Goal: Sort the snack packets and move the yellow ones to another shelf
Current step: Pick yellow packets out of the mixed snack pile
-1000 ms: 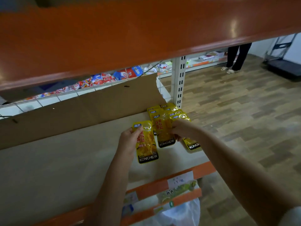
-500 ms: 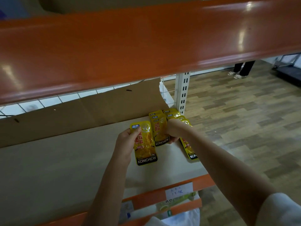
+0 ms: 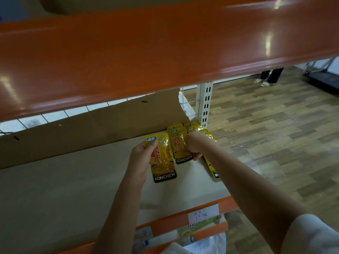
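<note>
Holding yellow packets on the shelf board (image 3: 73, 184), both your hands work at its right end.
Your left hand (image 3: 141, 158) pinches one yellow packet (image 3: 162, 158) by its left edge; your right hand (image 3: 194, 143), fingers curled, grips the packet stack (image 3: 178, 142) by the white post (image 3: 204, 103). An orange beam (image 3: 146, 48) overhangs you, cardboard (image 3: 73, 131) backs the shelf, and a paper label (image 3: 202, 214) sits on the front rail.

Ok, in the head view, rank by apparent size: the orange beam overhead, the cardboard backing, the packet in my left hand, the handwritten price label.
1. Orange beam, though it is nearest the camera
2. Cardboard backing
3. Yellow Konchew packet
4. Price label, close to the packet
</note>
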Available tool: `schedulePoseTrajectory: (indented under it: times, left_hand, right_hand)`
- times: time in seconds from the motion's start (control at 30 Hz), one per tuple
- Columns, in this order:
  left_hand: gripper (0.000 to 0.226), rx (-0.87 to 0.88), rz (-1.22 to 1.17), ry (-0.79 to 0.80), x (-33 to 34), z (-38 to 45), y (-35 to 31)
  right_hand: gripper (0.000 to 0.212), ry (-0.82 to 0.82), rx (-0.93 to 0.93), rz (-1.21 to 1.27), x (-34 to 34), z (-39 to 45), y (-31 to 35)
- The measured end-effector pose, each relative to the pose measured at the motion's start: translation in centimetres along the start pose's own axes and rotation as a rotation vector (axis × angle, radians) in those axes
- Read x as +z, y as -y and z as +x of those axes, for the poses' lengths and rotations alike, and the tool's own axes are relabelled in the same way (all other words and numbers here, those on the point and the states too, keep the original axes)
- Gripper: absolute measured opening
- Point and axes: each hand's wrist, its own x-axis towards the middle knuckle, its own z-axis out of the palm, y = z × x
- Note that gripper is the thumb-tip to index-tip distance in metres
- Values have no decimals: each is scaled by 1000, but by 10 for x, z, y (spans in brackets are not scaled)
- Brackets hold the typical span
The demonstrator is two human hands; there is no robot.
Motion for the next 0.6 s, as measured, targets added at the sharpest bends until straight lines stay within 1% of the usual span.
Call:
schedulePoseTrajectory:
  times: [0.03, 0.13, 0.23, 0.27, 0.4, 0.5, 0.53, 0.6]
  left_hand:
    - [17, -1, 1, 0, 0, 0, 0]
    - [17, 7, 19, 2, -1, 0, 1]
    - [18, 11, 37, 8, -2, 0, 3]
    - [18, 15, 38, 9, -2, 1, 5]
    - [19, 23, 59, 6, -4, 4, 10]
    - [17, -1, 62, 20, -2, 5, 13]
    - [17, -12, 62, 37, -1, 6, 15]
    - [17, -25, 74, 66, 1, 9, 16]
  right_hand:
    - [4, -21, -32, -31, 0, 1, 1]
    - [10, -7, 51, -165, 2, 3, 2]
    - [28, -50, 66, -230, 2, -2, 5]
    - [30, -67, 57, -243, 1, -4, 6]
    - [32, -92, 33, -331, 1, -10, 10]
    - [32, -141, 28, -301, -1, -9, 10]
    - [30, -163, 4, -293, -4, -9, 10]
    - [17, -219, -30, -306, -13, -8, 9]
